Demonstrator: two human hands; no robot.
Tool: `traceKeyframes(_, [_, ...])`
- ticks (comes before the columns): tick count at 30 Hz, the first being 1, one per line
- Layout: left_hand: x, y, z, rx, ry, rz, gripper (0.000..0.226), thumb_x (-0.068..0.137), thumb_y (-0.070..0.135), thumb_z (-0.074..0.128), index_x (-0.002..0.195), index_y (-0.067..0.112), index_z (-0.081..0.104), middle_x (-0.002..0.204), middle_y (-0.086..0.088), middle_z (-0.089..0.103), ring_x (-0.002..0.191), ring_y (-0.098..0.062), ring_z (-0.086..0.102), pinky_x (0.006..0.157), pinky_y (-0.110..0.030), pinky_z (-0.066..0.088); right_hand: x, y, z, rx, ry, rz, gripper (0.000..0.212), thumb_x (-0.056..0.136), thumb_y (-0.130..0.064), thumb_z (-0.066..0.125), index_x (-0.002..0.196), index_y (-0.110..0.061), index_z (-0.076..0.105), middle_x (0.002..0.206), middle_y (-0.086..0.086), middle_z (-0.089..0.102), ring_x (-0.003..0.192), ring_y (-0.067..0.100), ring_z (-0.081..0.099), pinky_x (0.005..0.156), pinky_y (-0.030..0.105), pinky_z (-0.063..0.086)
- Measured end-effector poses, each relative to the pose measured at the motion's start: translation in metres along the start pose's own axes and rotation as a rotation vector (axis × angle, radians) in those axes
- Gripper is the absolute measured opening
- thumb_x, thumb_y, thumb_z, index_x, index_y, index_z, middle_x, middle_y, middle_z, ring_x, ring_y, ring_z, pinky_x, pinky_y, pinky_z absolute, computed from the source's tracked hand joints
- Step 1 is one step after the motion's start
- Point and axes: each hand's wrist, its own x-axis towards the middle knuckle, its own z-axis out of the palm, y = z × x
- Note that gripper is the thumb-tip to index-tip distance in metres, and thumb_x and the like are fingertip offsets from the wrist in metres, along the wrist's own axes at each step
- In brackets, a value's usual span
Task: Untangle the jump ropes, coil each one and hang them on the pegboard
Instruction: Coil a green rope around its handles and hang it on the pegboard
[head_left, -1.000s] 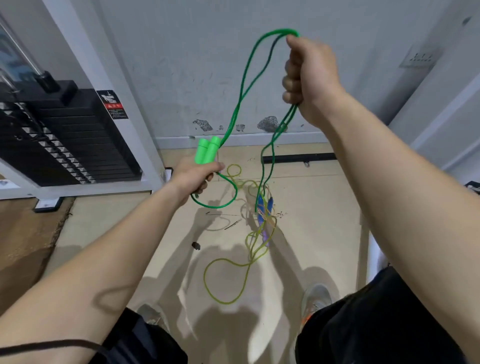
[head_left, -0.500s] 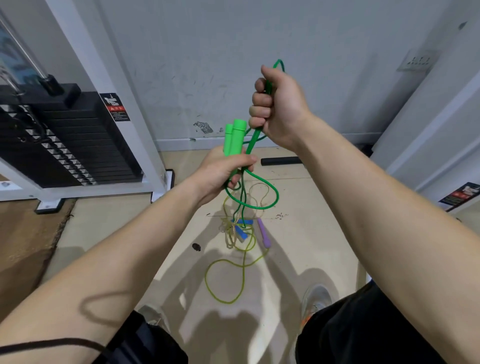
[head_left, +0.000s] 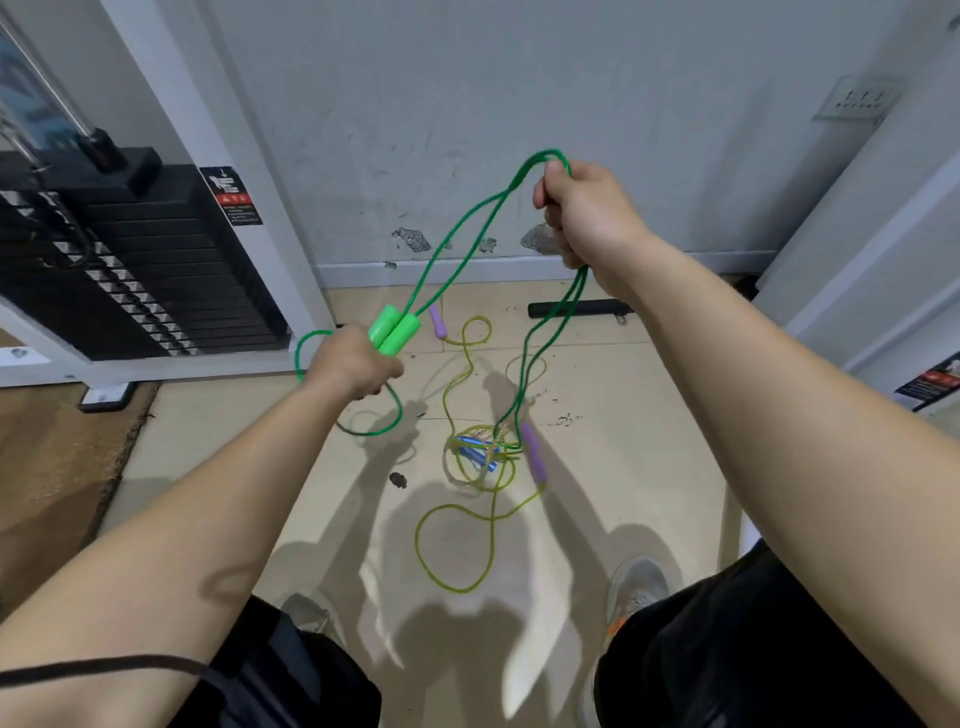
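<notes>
Left hand: centre-left of frame, fingers curled tight round the two bright green plastic handles, which poke up side by side above the fist. A loop of cord sags beneath it.
Right hand: up high, right of centre, fist closed on a doubled bend of the green plastic jump rope.
Rope run: two strands slant from the right fist down-left to the handles, and two more drop into the tangle below.
Beige floor: lower centre, a yellow-green translucent rope with purple handles, and blue handles knotted in the middle.
Left edge: black weight stack in a white frame.
</notes>
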Motion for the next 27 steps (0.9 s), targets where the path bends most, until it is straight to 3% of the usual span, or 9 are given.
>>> traceKeyframes(3, [0.010,-0.036,0.018,0.246,-0.033,-0.047,0.035,0.074,0.027,0.072,0.102,0.013,0.056,0.074,-0.006,0.067,0.074,-0.027,0.066,0.064,-0.031,0.051,0.001,0.023,-0.004,0.003,-0.069,0.042,0.038,0.107,-0.029,0.035,0.073,-0.019,0.050,0.056,-0.005,0.033,0.042,0.010,0.022,0.045,0.020,0.018])
traceKeyframes(9, [0.020,-0.039,0.085,0.094,-0.174,0.128,0.035,0.069,0.024,0.072,0.096,0.021,0.050,0.086,-0.007,0.068,0.065,-0.024,0.071,0.069,-0.039,0.059,0.001,0.067,0.002,0.156,-0.191,0.107,0.038,0.109,-0.027,0.033,0.076,-0.017,0.049,0.050,-0.008,0.028,0.039,0.006,0.017,0.042,0.015,0.014])
traceKeyframes(14, [0.031,-0.040,0.172,0.037,-0.323,0.185,0.046,0.074,0.025,0.078,0.112,0.014,0.053,0.104,-0.011,0.065,0.094,-0.032,0.062,0.078,-0.040,0.052,0.017,0.114,0.002,0.193,-0.128,0.163,0.038,0.109,-0.026,0.032,0.075,-0.017,0.047,0.051,-0.007,0.025,0.040,0.007,0.016,0.042,0.015,0.013])
traceKeyframes(18, [0.045,-0.046,0.244,-0.024,-0.434,0.158,0.059,0.067,0.032,0.079,0.121,0.021,0.058,0.106,-0.004,0.067,0.097,-0.026,0.063,0.085,-0.038,0.053,0.035,0.176,0.002,0.144,-0.092,0.234,0.040,0.109,-0.028,0.033,0.074,-0.018,0.048,0.048,-0.009,0.029,0.039,0.007,0.018,0.044,0.018,0.013])
traceKeyframes(22, [0.053,-0.056,0.309,0.026,-0.572,0.176,0.058,0.077,0.030,0.076,0.130,0.016,0.056,0.118,-0.007,0.065,0.111,-0.028,0.061,0.091,-0.036,0.049,0.046,0.248,0.000,0.057,-0.051,0.303,0.039,0.108,-0.027,0.034,0.074,-0.018,0.050,0.049,-0.008,0.030,0.040,0.008,0.019,0.045,0.020,0.013])
traceKeyframes(25, [0.051,-0.065,0.348,0.100,-0.618,0.181,0.080,0.068,0.063,0.067,0.131,0.016,0.052,0.116,-0.009,0.061,0.108,-0.031,0.061,0.093,-0.040,0.050,0.051,0.299,-0.002,-0.068,-0.028,0.349,0.039,0.105,-0.025,0.036,0.070,-0.018,0.053,0.055,-0.004,0.033,0.042,0.009,0.023,0.046,0.024,0.015])
traceKeyframes(27, [0.046,-0.074,0.359,0.173,-0.624,0.212,0.071,0.072,0.068,0.067,0.119,0.017,0.054,0.105,-0.005,0.061,0.098,-0.030,0.061,0.085,-0.039,0.051,0.048,0.322,-0.003,-0.173,-0.040,0.353,0.040,0.105,-0.027,0.037,0.069,-0.018,0.054,0.059,-0.002,0.036,0.041,0.006,0.028,0.046,0.024,0.021])
